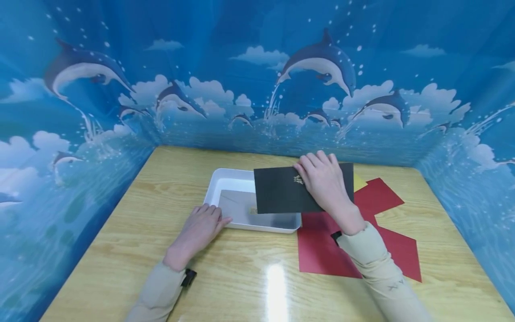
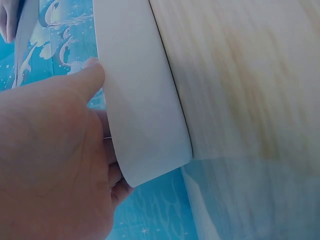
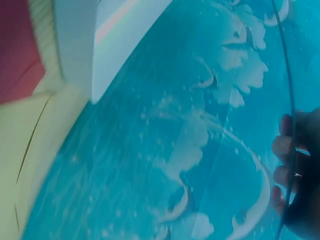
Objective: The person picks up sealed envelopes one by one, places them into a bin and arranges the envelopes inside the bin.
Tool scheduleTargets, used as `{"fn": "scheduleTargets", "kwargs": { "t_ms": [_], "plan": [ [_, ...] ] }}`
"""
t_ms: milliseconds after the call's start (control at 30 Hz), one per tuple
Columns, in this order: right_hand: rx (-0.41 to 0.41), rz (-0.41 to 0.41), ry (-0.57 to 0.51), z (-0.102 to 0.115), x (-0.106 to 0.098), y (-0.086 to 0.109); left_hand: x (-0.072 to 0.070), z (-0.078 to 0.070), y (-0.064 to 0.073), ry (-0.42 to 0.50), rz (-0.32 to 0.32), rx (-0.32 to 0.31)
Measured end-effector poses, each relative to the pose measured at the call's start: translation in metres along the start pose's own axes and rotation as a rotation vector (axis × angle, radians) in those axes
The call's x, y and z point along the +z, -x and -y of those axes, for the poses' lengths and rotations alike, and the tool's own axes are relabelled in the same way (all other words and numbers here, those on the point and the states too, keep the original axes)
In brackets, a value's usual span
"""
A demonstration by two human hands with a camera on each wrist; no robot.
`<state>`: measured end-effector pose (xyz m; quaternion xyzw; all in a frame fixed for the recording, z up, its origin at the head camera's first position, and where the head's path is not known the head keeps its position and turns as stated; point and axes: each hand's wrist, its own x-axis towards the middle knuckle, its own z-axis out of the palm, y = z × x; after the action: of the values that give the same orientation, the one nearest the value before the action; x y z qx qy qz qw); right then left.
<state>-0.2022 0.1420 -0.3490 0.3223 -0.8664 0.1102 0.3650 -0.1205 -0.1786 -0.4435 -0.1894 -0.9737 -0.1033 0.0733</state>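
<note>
My right hand (image 1: 323, 183) grips the upper part of a flat black envelope-like piece (image 1: 275, 190) with small gold lettering, held above the right part of a white tray (image 1: 261, 228). The right wrist view shows this piece (image 3: 285, 55) almost edge-on, with fingertips on it. At the tray's near left corner my left hand (image 1: 201, 228) holds the rim. In the left wrist view its thumb lies against the edge of the tray (image 2: 140, 100) and its fingers are partly hidden behind the wall. Inside the tray lies a flat grey piece (image 1: 235, 205) with a gold patch, partly covered by the black one.
Several flat red pieces (image 1: 326, 250) lie overlapping on the wooden table (image 1: 161, 179) right of the tray. A yellow piece (image 1: 359, 182) shows behind my right hand. A blue dolphin-print curtain (image 1: 225, 120) stands along the table's back and sides.
</note>
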Motion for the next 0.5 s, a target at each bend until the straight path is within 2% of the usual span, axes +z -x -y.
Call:
{"fn": "scheduleTargets", "kwargs": {
  "t_ms": [300,500],
  "plan": [
    [0.038,0.074,-0.018,0.024,0.042,-0.016,0.003,0.001,0.000,-0.008,-0.011,0.004],
    [0.051,0.155,-0.114,0.040,0.066,-0.018,0.004,0.002,-0.001,-0.007,-0.016,0.004]
  ]
}}
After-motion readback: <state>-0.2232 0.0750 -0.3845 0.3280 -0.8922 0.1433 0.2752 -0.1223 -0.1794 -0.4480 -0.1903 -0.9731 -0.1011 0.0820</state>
